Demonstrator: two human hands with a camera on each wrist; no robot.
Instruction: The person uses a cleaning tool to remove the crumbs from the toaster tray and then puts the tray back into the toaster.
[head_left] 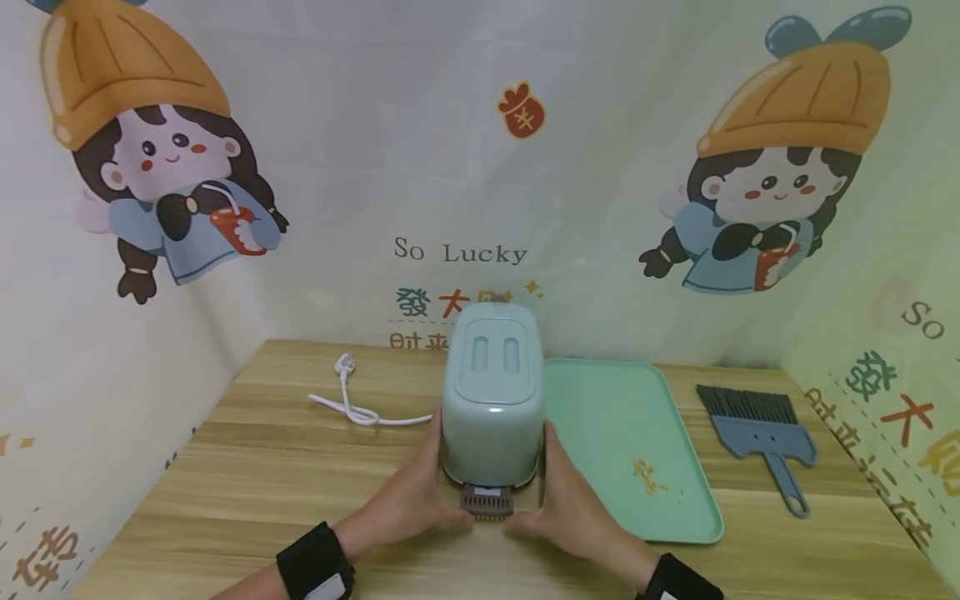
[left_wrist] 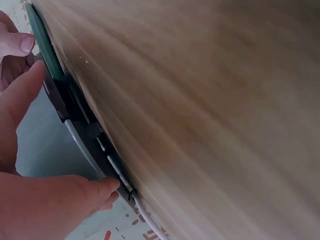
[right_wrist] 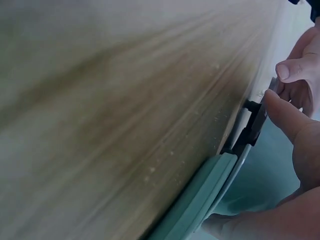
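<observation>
A pale mint toaster (head_left: 492, 437) with a lid over its top stands end-on between both hands. My left hand (head_left: 411, 492) grips its left side, fingers along the lower wall. From the right, my right hand (head_left: 576, 507) holds the opposite side the same way. Both thumbs reach the near end, by a dark slotted piece (head_left: 487, 502) that sticks out at the base. The left wrist view shows the toaster's dark underside (left_wrist: 95, 132) close over the wooden table, with the left fingertips at its lower edge. In the right wrist view, the green tray (right_wrist: 200, 200) overlaps the base.
The mint tray (head_left: 600, 442) lies at right, with a small heap of crumbs (head_left: 645, 477) on it. Farther right is a blue hand brush (head_left: 765, 437) with dark bristles. A white power cord (head_left: 363, 415) with its plug lies at left. A printed cloth (head_left: 360, 167) hangs behind the table.
</observation>
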